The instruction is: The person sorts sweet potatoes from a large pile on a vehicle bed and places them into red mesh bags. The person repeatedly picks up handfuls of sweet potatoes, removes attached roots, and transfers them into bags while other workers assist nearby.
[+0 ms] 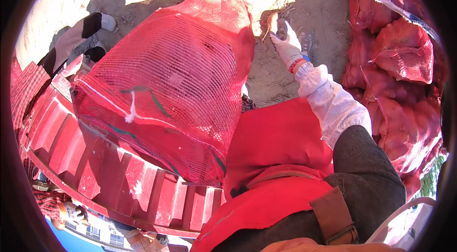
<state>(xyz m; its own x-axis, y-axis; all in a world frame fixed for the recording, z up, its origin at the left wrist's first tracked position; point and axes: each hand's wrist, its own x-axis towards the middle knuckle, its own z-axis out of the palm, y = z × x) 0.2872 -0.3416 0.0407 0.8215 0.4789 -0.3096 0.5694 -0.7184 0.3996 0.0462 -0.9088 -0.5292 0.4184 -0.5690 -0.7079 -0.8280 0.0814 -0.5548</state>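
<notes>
My right hand (288,45), in a white glove with greyish fingers, reaches out low over the dirt. At its fingertips is a small orange-brown piece that looks like an onion or dry onion skin (272,24); whether the fingers grip it is unclear. A large red mesh sack (178,62) stands left of this hand, apart from it. Its near edge carries a white drawstring (132,111) with a knot, and the contents are blurred by the mesh. My left hand is out of view. A red apron (275,137) covers my front.
Ribbed red metalwork (117,170) curves below the sack. Several filled red mesh sacks (400,109) are piled at right on the dirt ground (317,12). At left, another person's leg (73,39) and shoe (108,22) show. A person in a checked garment (50,203) is at lower left.
</notes>
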